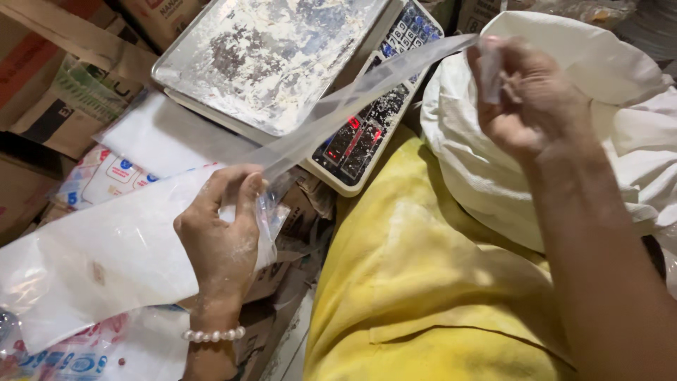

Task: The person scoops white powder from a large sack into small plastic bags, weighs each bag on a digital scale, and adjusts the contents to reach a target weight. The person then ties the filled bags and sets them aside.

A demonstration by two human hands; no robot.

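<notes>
A clear plastic bag (pixel 352 102) stretches diagonally between my two hands. My left hand (pixel 222 233), dusted with flour and wearing a pearl bracelet, pinches its lower end over a stack of flat plastic bags (pixel 92 261). My right hand (pixel 529 95) grips the bag's upper end above a large white sack (pixel 479 169). Behind the bag stands a digital scale (pixel 367 134) with a steel pan (pixel 268 56) coated in white flour.
Cardboard boxes (pixel 63 92) crowd the left and back. Printed plastic packets (pixel 106 176) lie beside the bag stack. My yellow shirt (pixel 423 282) fills the lower middle. The white sack's open folds (pixel 642 134) spread to the right edge.
</notes>
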